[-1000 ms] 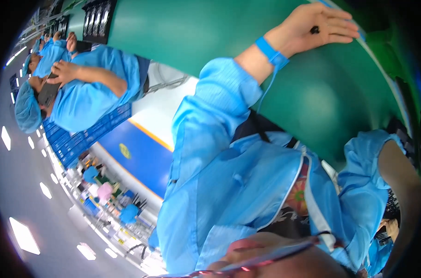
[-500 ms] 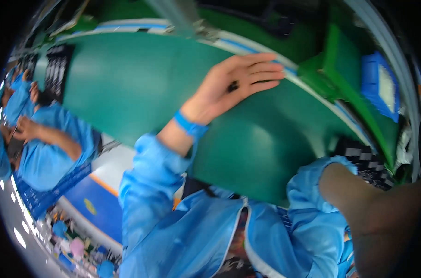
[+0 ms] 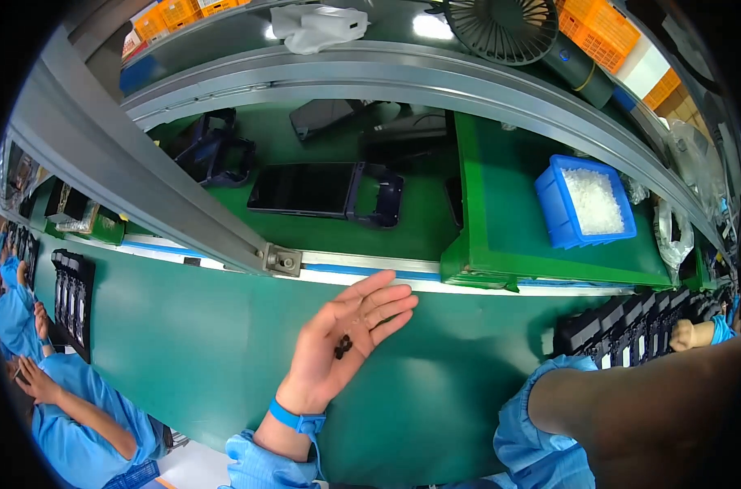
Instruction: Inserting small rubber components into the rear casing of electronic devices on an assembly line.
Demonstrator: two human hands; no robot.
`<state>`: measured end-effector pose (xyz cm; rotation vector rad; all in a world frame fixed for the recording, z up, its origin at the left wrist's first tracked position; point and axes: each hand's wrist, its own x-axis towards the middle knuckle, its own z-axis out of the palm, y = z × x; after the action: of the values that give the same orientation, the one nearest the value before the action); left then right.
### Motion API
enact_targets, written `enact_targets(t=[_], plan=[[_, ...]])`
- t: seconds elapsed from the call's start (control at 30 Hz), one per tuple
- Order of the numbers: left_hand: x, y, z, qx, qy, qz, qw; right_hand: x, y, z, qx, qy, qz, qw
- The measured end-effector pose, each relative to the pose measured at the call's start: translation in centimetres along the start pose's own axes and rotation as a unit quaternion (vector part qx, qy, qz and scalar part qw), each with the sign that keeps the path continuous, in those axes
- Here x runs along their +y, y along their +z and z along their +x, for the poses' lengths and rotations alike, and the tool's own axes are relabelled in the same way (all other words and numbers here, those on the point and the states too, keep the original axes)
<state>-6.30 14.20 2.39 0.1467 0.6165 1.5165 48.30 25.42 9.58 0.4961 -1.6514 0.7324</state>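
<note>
My left hand (image 3: 350, 334) is held palm up above the green table mat (image 3: 199, 326), its fingers stretched out. A few small black pieces (image 3: 343, 346) lie loose in that palm, too small to name. Around the wrist runs a blue wrist strap (image 3: 297, 417) with a cord. My right forearm (image 3: 631, 407) rises large and dark close at the right, out of a blue sleeve (image 3: 525, 432); the right hand itself lies outside the picture.
Past the rail, a green shelf holds a dark handheld device (image 3: 305, 189) in a frame. A blue bin (image 3: 586, 204) of white pellets stands right of it. Black trays (image 3: 631, 326) sit at the right beside another person's hand (image 3: 690, 335). Co-workers (image 3: 85, 407) sit at the left.
The view has tilted up, bringing the shelf, devices and fan into sight. My left hand stays palm up with the black pieces and appears lower and farther left in the picture.
</note>
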Motion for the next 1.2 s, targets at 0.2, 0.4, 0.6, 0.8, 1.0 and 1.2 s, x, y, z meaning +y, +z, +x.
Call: enact_targets(t=[0.2, 0.4, 0.6, 0.8, 1.0, 1.2], plan=[[0.9, 0.7, 1.0, -0.012, 0.006, -0.002, 1.000, -3.3, -10.7, 3.3, -0.038, 0.050, 0.040, 0.997], [0.6, -0.4, 0.7, -0.023, 0.015, -0.010, 1.000, 0.6, -13.5, 6.9, -0.044, 0.108, 0.098, 0.988], [0.4, -1.2, 0.6, -0.039, 0.036, -0.005, 0.999, 8.6, -20.5, 6.3, -0.005, 0.172, 0.161, 0.972], [0.8, -0.6, 1.5, -0.040, 0.025, 0.023, 0.999, 10.4, -29.4, 1.0, 0.053, 0.217, 0.176, 0.959], [0.4, -0.8, 1.4, -0.046, 0.038, 0.019, 0.998, 20.8, 6.4, 8.8, 0.068, 0.212, 0.164, 0.961], [1.0, -0.6, 0.9, -0.046, 0.026, -0.016, 0.998, 18.8, 16.8, 15.4, 0.032, 0.148, 0.130, 0.980]])
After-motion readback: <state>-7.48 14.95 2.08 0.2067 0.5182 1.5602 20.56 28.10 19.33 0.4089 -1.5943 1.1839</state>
